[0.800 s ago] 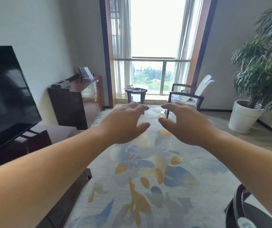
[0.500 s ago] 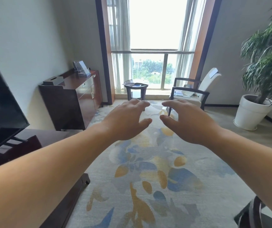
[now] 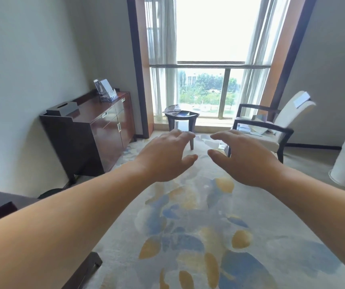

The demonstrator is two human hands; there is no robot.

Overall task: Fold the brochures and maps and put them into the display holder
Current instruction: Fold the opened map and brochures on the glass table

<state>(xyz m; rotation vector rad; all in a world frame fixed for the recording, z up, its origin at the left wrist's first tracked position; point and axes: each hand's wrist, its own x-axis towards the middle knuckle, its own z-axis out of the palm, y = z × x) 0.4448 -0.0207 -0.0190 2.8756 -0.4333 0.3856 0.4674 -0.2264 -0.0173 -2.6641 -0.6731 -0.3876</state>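
Closer now than a moment ago: the dark sideboard [image 3: 96, 130], the round side table [image 3: 181, 116] and the armchair [image 3: 271, 126] have all grown in my view, and the black screen at the left has slid almost out of frame, so I have been walking toward the window with both arms held out. Both hands are empty, my left hand [image 3: 165, 157] and my right hand [image 3: 244, 159] loosely spread with the fingers curled a little, gripping nothing.

Risks, as I judge them, biggest first. Loose papers [image 3: 255, 127] lie scattered on the armchair seat, one white sheet [image 3: 302, 99] sits on top of the backrest, and another piece [image 3: 221, 146] seems to lie on the rug below; I could easily overlook one, or tread on the low one as I come in. More brochures [image 3: 175, 111] rest on the side table, some near its edge, where a careless sweep could push them off. Glossy paper may spring open after a soft crease.

The clear display holder [image 3: 105, 91] stands on the sideboard's far end, well apart from the papers, with a few leaflets already upright inside; it looks light, and a hard push could tip it
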